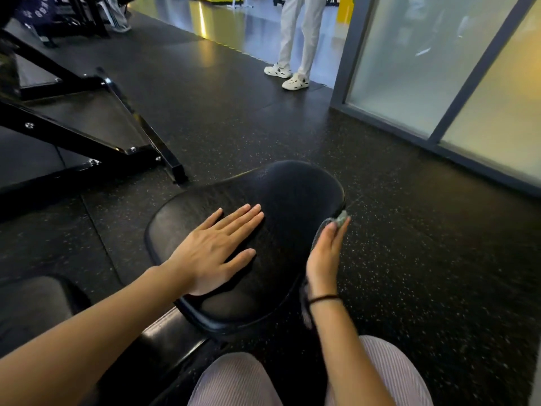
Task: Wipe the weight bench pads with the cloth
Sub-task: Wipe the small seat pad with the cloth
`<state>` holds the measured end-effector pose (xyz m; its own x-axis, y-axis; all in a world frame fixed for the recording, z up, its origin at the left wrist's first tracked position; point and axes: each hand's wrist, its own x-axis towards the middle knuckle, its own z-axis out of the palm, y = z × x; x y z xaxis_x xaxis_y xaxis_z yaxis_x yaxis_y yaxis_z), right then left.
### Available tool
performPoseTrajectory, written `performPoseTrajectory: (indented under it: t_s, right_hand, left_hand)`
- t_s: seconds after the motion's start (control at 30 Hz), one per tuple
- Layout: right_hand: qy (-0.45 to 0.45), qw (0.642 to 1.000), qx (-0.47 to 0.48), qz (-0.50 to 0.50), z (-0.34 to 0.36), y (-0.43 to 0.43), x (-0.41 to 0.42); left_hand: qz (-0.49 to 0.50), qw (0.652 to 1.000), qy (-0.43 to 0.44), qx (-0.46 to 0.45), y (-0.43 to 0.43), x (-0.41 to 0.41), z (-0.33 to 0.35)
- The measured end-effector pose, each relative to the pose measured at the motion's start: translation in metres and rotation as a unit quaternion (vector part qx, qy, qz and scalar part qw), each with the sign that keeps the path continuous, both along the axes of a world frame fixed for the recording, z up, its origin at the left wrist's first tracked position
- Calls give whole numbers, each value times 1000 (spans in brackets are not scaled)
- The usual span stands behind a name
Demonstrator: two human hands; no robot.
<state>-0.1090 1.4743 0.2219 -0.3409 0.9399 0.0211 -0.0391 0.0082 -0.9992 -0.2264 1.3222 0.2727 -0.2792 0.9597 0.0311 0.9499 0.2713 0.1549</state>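
While my left hand (218, 253) lies flat, fingers spread, on the bench pad (292, 200), my right hand (325, 256) presses the grey cloth (341, 219) with straight fingers against the pad's right edge.

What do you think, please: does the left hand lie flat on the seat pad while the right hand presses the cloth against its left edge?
The head view shows the left hand flat on the seat pad, the right hand pressing the cloth against its right edge, not left.
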Motion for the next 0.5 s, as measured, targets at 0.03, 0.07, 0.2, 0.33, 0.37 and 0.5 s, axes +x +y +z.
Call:
performPoseTrajectory:
  t_s: [0.03, 0.07, 0.2, 0.33, 0.37, 0.5]
  right_hand:
    - [-18, 999, -31, -9, 12, 22, -8]
    - [-37, 998, -52, -12, 22, 39, -14]
    - [17, 999, -27, 3, 10, 17, -3]
    - [49, 991, 121, 5, -15, -95, 29]
    - [29, 985, 169, -9, -23, -119, 33]
    - [-36, 979, 202, -24, -28, -140, 33]
  left_hand:
    - [0, 1000, -2, 5, 0, 0, -1]
    - [-2, 1000, -4, 8, 0, 0, -1]
    - [-7, 1000, 0, 16, 0, -3, -4]
    - [-4, 1000, 5, 13, 1, -4, -5]
    - [-4, 1000, 5, 15, 1, -4, -5]
    - [-7, 1000, 0, 18, 1, -4, -5]
